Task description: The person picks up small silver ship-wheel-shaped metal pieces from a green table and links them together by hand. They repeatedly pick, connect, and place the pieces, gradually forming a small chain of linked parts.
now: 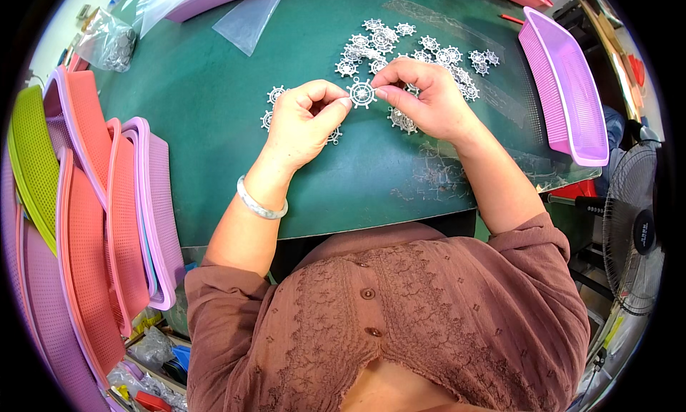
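Observation:
Between my two hands I hold up a small silver ship's-wheel charm (361, 93) just above the green table. My left hand (306, 119) pinches its left edge between thumb and forefinger. On the opposite edge, the thumb and forefinger of my right hand (421, 97) grip it the same way. Several like charms (274, 95) lie by my left hand, some partly hidden under it. More charms (402, 120) lie beneath my right hand. Beyond the hands spreads a loose pile of the same charms (371, 44), reaching to the right.
A purple basket (568, 90) stands at the table's right edge, with a fan (632, 226) below it. Stacked plastic baskets (153, 205) crowd the left side. Clear plastic bags (250, 19) and a bag of metal pieces (107, 40) lie on the far left of the green table (357, 187).

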Motion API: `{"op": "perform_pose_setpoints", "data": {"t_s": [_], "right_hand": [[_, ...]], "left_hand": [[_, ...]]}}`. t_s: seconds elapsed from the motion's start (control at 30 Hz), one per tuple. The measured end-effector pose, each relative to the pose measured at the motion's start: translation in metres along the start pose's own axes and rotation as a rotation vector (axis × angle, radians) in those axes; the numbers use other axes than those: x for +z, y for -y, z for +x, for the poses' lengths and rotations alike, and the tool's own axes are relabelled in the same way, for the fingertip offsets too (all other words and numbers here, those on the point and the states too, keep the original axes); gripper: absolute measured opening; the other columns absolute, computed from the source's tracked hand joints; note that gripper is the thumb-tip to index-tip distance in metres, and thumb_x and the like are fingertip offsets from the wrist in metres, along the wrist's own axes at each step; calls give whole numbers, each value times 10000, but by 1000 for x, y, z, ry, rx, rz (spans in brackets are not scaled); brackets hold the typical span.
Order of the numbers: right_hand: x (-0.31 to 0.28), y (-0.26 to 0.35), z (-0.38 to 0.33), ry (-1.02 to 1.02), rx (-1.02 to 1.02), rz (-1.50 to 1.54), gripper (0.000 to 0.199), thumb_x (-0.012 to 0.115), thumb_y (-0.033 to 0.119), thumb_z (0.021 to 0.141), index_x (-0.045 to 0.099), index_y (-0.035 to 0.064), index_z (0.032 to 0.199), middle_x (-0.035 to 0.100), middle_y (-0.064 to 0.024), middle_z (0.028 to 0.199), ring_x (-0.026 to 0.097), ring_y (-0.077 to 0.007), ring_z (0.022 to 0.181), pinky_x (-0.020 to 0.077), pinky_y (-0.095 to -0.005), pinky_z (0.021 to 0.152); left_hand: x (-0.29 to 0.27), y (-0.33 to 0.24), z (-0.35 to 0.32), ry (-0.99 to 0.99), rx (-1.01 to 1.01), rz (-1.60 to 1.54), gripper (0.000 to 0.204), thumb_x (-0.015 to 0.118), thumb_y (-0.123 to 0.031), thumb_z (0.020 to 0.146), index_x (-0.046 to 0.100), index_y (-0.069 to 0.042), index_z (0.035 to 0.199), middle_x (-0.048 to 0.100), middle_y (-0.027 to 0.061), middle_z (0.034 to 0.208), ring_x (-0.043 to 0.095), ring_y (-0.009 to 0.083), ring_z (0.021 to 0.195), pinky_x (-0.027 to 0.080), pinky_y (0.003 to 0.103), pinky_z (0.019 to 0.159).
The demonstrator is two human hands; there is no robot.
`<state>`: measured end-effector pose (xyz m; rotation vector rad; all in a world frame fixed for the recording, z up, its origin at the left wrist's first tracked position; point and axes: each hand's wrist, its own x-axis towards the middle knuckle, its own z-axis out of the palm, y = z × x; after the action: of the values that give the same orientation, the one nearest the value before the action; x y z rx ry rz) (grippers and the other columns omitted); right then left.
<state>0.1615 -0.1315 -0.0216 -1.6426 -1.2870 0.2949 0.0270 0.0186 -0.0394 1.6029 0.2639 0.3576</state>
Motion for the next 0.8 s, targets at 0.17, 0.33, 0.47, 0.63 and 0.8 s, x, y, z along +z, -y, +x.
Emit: {"op": "perform_pose_setpoints", "data": {"t_s": [0.17, 0.33, 0.47, 0.63, 0.8], "right_hand": [[-1, 1, 0, -3, 31, 16, 101, 602, 78, 790, 612, 11, 864, 611, -52, 782, 554, -120, 705, 453, -254, 647], [-1, -9, 3, -70, 230, -75, 136, 590, 104, 812, 608, -1, 896, 605, -26, 793, 524, -89, 727, 439, -242, 673], [1, -11, 2, -86, 207, -63, 145, 592, 119, 809, 613, 9, 903, 611, -38, 786, 530, -96, 709, 443, -247, 658], [2, -13, 3, -94, 218, -65, 141, 593, 139, 796, 622, 35, 887, 617, -70, 775, 553, -134, 671, 450, -269, 624], [0, -14, 2, -88, 169, -81, 135, 587, 126, 791, 621, 31, 879, 614, -92, 799, 571, -173, 688, 456, -287, 629]], "left_hand": [[-3, -4, -1, 4, -28, 99, 35, 614, -64, 734, 609, -36, 713, 557, -17, 689, 506, 68, 636, 413, 221, 582], [-3, 0, -3, 185, 384, 783, 64, 607, -93, 620, 564, -45, 623, 532, 74, 773, 496, 255, 776, 385, 339, 756], [1, -9, 1, 65, 351, 921, 121, 634, -134, 639, 553, -44, 645, 542, 77, 820, 499, 261, 804, 375, 350, 764], [4, -1, 27, -140, 459, 1017, 180, 632, -121, 693, 610, -78, 866, 566, 74, 828, 516, 260, 843, 370, 367, 791], [7, 0, 43, -50, 357, 1161, 116, 613, -87, 723, 632, -87, 837, 580, 62, 814, 531, 255, 859, 381, 366, 793]]}}
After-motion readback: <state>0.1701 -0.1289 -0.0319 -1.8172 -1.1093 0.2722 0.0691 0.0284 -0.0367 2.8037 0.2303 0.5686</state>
